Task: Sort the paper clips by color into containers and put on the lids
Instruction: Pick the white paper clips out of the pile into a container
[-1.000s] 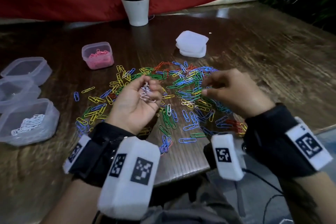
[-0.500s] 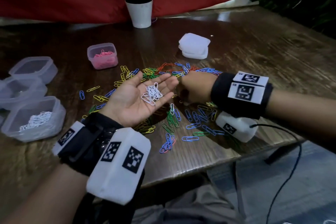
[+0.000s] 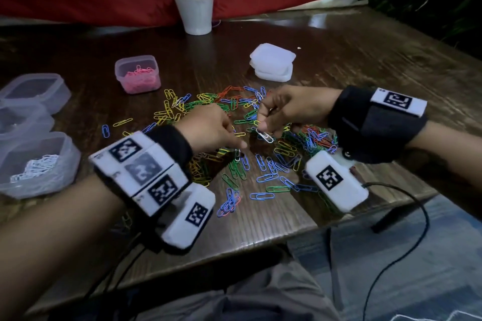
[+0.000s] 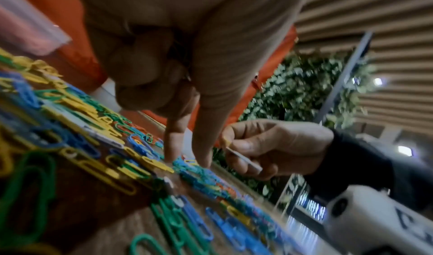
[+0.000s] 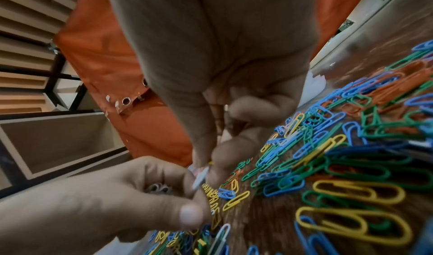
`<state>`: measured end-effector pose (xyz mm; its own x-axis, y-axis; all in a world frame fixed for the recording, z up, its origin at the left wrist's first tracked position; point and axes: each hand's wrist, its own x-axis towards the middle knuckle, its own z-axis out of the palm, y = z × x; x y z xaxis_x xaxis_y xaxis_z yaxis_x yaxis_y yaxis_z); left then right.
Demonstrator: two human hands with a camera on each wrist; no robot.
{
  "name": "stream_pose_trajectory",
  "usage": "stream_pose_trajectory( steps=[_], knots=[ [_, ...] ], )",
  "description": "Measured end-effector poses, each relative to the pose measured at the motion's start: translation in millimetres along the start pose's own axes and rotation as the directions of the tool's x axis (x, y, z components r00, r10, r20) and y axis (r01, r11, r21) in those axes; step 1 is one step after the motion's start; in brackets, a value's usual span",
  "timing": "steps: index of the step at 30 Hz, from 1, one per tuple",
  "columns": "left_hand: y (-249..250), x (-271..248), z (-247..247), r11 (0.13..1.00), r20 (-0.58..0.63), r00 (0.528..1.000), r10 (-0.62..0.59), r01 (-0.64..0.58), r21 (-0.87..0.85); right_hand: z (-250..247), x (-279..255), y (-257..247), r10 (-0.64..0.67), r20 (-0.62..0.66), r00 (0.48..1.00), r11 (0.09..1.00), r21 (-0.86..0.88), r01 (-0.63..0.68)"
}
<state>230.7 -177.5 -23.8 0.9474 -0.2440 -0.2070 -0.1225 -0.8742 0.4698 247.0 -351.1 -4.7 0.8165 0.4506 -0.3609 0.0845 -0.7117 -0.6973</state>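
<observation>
Pinching with thumb and forefinger, the right hand holds one white wire paper clip just above the heap. The grip is at one end of the clip, so the other end hangs free, probably ready to be handed over. The left hand is turned palm down. Its back fingers are curled round a small bunch of white clips, which shows only in the right wrist view. Its forefinger and thumb are stretched down and touch the table among the loose clips. I think it keeps the bunch in the palm so that two fingers are free to pick more.

Everything lies on the dark wooden table. On the left side stand the clear plastic tub with white clips and two clear empty tubs, all open and well apart from the hands. It seems that collecting in the palm saves many trips to the tubs. The small tub with pink clips stands behind the heap and has no lid. The stack of white plastic lids waits at the far side, untouched.

The mixed heap of blue, green, yellow and orange clips is spread between and under the hands. By my judgement the white colour is the step in hand, and most of the sorting is not yet done.
</observation>
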Motion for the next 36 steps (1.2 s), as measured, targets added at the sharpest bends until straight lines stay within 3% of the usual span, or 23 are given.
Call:
stream_pose_trajectory(
  steps=[3, 6, 11, 14, 17, 22, 24, 26, 27, 29, 31, 34, 36],
  knots=[
    [7.4, 7.0, 2.1, 0.987, 0.078, 0.996, -0.040, 0.028, 0.157, -0.2, -1.8, 5.2, -0.003, -0.028, 1.000, 1.000, 0.031, 0.004],
    [6.0, 12.7, 1.5, 0.985, 0.124, 0.991, -0.054, 0.033, 0.167, -0.8, -0.1, 9.2, 0.011, -0.083, 0.996, 1.000, -0.004, -0.011],
    [-2.3, 10.0, -9.4, 0.990, 0.155, 0.984, -0.082, 0.098, -0.100, -5.6, 3.5, 10.9, 0.039, -0.177, 0.983, 0.960, -0.265, -0.086],
    [-4.0, 5.4, -17.2, 0.922, 0.126, 0.984, -0.129, 0.166, -0.351, -4.6, 0.0, 5.9, 0.040, -0.272, 0.962, 0.859, -0.482, -0.172],
    [-5.1, -1.8, -26.8, 0.739, 0.179, 0.974, -0.142, 0.224, -0.636, 8.2, 2.6, -2.9, 0.004, -0.272, 0.962, 0.793, -0.585, -0.169],
    [-20.6, -18.6, -46.2, 0.423, 0.187, 0.977, -0.108, 0.215, -0.880, 27.4, 16.2, -11.9, 0.117, -0.126, 0.985, 0.765, -0.621, -0.171],
    [-31.9, -24.6, -49.5, 0.205, 0.217, 0.972, -0.091, 0.231, -0.951, 26.0, 18.3, -12.4, 0.141, -0.096, 0.985, 0.765, -0.621, -0.170],
    [-43.3, -27.9, -44.0, -0.116, 0.248, 0.968, -0.041, 0.242, -0.963, 21.2, 17.2, -12.8, 0.132, -0.083, 0.988, 0.821, -0.549, -0.156],
    [-45.4, -30.0, -38.3, -0.263, 0.250, 0.968, -0.038, 0.231, -0.937, 18.9, 14.8, -15.7, 0.094, -0.097, 0.991, 0.872, -0.472, -0.129],
    [-46.4, -27.4, -21.6, -0.454, 0.258, 0.959, -0.118, 0.179, -0.873, 16.3, 12.2, -27.1, -0.018, -0.133, 0.991, 0.977, -0.215, -0.011],
    [-40.6, -22.2, -5.7, -0.563, 0.273, 0.940, -0.205, 0.115, -0.818, 22.0, 13.0, -45.7, -0.114, -0.143, 0.983, 0.993, -0.002, 0.115],
    [-29.1, -17.9, 2.2, -0.593, 0.244, 0.944, -0.220, 0.069, -0.802, 33.8, 22.9, -69.4, -0.202, -0.138, 0.970, 0.976, -0.114, 0.187],
    [-32.8, -17.5, -2.4, -0.605, 0.216, 0.947, -0.237, 0.030, -0.796, 28.5, 30.7, -76.3, -0.241, -0.238, 0.941, 0.964, -0.174, 0.203]
  ],
)
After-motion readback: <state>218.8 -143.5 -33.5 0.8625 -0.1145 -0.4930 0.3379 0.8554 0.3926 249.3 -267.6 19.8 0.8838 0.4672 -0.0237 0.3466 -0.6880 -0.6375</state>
